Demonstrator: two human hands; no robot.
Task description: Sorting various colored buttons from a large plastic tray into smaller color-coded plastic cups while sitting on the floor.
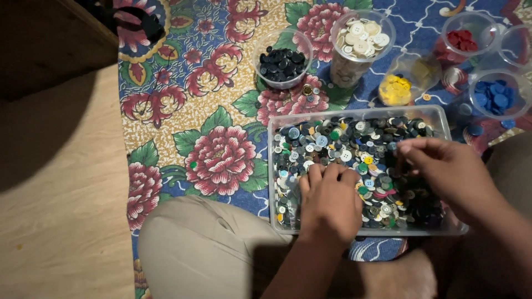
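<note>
Hundreds of mixed buttons (354,149) lay heaped in a clear rectangular tub (438,113) on the flowered cloth (216,116), directly in front of the seated person. The left hand (330,202) rested knuckles-up on the heap, fingers curled into it; whether they held anything could not be told. The right hand (449,166) hovered over the tub's right half, fingers (407,148) pinched narrow, seemingly on one button too small to make out. Such buttons looked light, hard and slick, best nipped at the rim between two fingertips. Low tub walls hemmed both hands. Beyond stood cups of black buttons (281,63), white buttons (363,36), yellow buttons (395,89), red buttons (461,40) and blue buttons (495,95), close together, with bare wood floor (61,221) left.
</note>
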